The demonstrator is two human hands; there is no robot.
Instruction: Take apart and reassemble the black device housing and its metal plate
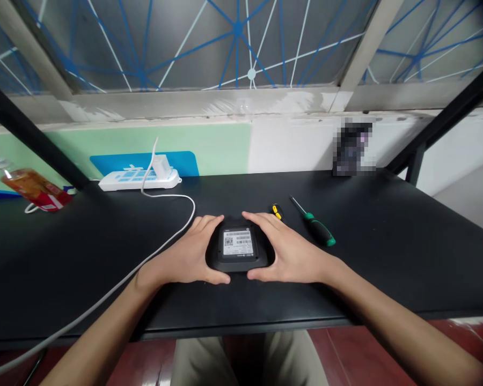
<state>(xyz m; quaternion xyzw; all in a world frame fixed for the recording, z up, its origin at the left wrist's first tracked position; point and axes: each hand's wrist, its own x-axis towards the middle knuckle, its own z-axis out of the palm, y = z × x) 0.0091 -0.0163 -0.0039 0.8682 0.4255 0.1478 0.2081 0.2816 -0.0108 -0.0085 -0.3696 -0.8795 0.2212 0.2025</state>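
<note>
A black electronic device [240, 264] with rounded sides lies between my hands at the middle of the table. A white label [238, 243] with a QR code and barcodes faces up on it. My left hand [197, 252] grips its left side, thumb at the near edge and fingers at the far edge. On the right side my right hand [284, 249] holds it the same way. Beyond my right hand lie a green and black screwdriver [317, 228] with a metal shaft and a small yellow and black piece [277, 211] whose kind I cannot make out.
A white power strip [140, 181] with a plugged-in white adapter [161, 166] stands at the back left. Its white cable [121, 287] runs across the table's left side. A drink bottle [36, 187] is at far left. Black frame posts [414, 161] flank the black table [390, 252].
</note>
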